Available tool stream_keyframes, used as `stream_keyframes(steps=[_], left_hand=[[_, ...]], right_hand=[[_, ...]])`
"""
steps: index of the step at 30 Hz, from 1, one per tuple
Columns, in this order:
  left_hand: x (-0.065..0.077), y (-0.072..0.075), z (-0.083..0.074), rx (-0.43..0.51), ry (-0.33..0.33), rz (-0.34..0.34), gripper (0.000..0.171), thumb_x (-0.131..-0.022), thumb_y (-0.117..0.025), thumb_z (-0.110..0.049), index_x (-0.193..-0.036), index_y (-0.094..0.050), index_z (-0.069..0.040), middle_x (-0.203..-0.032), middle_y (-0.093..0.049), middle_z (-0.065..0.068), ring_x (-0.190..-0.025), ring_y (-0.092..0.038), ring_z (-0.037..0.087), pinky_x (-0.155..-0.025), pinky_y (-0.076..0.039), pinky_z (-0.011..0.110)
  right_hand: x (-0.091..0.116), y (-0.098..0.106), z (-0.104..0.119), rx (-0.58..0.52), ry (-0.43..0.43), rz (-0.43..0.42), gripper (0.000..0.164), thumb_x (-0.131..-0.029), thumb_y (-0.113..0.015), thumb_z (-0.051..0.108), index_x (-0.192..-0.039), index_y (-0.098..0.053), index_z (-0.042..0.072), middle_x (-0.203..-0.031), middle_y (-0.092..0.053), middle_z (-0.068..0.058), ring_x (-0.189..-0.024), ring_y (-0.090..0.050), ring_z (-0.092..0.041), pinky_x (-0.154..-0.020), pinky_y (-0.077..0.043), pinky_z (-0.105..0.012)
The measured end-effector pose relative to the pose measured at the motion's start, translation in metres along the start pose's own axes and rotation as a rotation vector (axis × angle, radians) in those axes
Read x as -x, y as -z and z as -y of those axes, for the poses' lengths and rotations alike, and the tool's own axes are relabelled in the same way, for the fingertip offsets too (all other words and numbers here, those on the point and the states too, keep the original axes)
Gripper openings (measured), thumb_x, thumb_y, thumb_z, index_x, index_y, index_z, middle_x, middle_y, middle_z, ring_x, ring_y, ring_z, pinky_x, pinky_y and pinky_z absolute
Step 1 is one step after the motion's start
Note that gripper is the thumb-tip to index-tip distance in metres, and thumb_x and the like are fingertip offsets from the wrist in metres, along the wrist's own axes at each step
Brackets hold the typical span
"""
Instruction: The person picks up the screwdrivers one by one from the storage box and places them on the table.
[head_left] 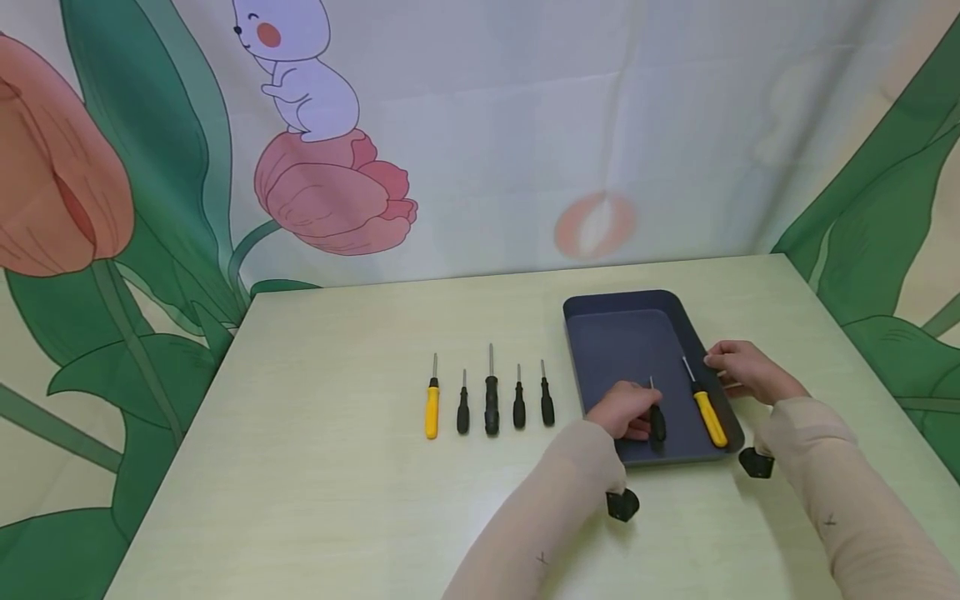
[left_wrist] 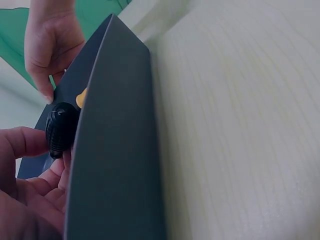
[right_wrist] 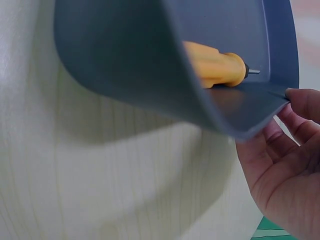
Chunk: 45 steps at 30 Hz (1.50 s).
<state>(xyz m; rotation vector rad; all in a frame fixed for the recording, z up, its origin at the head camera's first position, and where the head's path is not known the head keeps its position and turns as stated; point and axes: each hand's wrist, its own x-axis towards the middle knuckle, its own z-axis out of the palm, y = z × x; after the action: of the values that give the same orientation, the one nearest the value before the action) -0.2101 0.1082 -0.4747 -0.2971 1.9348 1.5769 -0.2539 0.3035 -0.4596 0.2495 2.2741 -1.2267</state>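
Over the near end of a dark blue tray [head_left: 618, 342], my left hand [head_left: 626, 408] pinches a small black-handled screwdriver [head_left: 657, 423] between thumb and fingers. Its ribbed black handle [left_wrist: 61, 127] faces the camera in the left wrist view, just inside the tray wall. A yellow-handled screwdriver [head_left: 708, 417] lies in the tray along the right side, tip pointing away. On that side my right hand [head_left: 753, 371] grips the tray's rim, its thumb [right_wrist: 302, 102] over the edge and the fingers against the outer wall.
Left of the tray, a row of screwdrivers lies on the pale table [head_left: 315, 483], tips away: one yellow-handled screwdriver [head_left: 432, 410] at the left end, then several black-handled ones, including a longer black screwdriver [head_left: 491, 404]. A printed curtain [head_left: 480, 167] hangs behind the table.
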Motion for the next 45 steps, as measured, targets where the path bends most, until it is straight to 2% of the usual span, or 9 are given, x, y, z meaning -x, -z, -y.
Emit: stream_keyframes(steps=[10,17,24,30,40,45], left_hand=[[0.002,0.007,-0.01,-0.003,-0.042,0.026,0.013,-0.081,-0.056,-0.016,-0.07,-0.052,-0.01,-0.06,-0.05,0.002,-0.047,-0.048,0.015,-0.065,-0.052,0.038],[0.002,0.018,-0.02,0.001,-0.075,0.057,0.011,-0.081,-0.056,-0.014,-0.071,-0.053,-0.01,-0.061,-0.051,0.002,-0.047,-0.047,0.014,-0.072,-0.052,0.041],[0.006,0.03,-0.026,0.011,-0.109,0.104,0.006,-0.082,-0.056,-0.013,-0.078,-0.056,-0.008,-0.064,-0.052,0.002,-0.051,-0.049,0.014,-0.062,-0.05,0.033],[0.008,0.041,-0.029,0.003,-0.129,0.137,0.01,-0.083,-0.058,-0.016,-0.088,-0.06,-0.007,-0.073,-0.054,0.002,-0.06,-0.052,0.015,-0.063,-0.049,0.031],[0.005,0.056,-0.034,-0.018,-0.134,0.104,0.009,-0.085,-0.055,-0.015,-0.091,-0.058,-0.009,-0.075,-0.054,0.003,-0.062,-0.054,0.016,-0.065,-0.05,0.034],[0.006,0.067,-0.037,-0.003,-0.161,0.099,0.016,-0.086,-0.053,-0.015,-0.098,-0.058,-0.006,-0.079,-0.054,0.003,-0.065,-0.054,0.016,-0.063,-0.05,0.031]], right_hand=[[-0.001,0.0,-0.001,-0.001,-0.001,0.002,0.025,-0.094,-0.034,0.017,-0.108,-0.041,-0.002,-0.091,-0.051,-0.005,-0.077,-0.052,-0.016,-0.067,-0.047,-0.028],[0.0,0.001,0.0,0.004,0.004,0.004,0.024,-0.094,-0.034,0.017,-0.107,-0.041,-0.002,-0.09,-0.05,-0.005,-0.077,-0.052,-0.016,-0.067,-0.047,-0.028],[0.001,0.0,0.0,0.006,-0.003,0.0,0.025,-0.094,-0.033,0.017,-0.108,-0.041,-0.002,-0.092,-0.05,-0.006,-0.078,-0.052,-0.016,-0.067,-0.047,-0.028],[0.001,0.0,0.0,0.013,0.0,0.001,0.026,-0.094,-0.033,0.018,-0.108,-0.041,-0.002,-0.092,-0.05,-0.007,-0.078,-0.052,-0.017,-0.067,-0.047,-0.028],[-0.001,0.001,-0.002,0.001,0.013,0.011,0.025,-0.094,-0.034,0.017,-0.107,-0.042,-0.002,-0.089,-0.051,-0.005,-0.076,-0.053,-0.015,-0.067,-0.048,-0.029],[-0.001,0.001,-0.003,-0.013,0.023,0.02,0.023,-0.093,-0.034,0.017,-0.105,-0.042,-0.002,-0.084,-0.052,-0.002,-0.073,-0.055,-0.012,-0.067,-0.048,-0.029]])
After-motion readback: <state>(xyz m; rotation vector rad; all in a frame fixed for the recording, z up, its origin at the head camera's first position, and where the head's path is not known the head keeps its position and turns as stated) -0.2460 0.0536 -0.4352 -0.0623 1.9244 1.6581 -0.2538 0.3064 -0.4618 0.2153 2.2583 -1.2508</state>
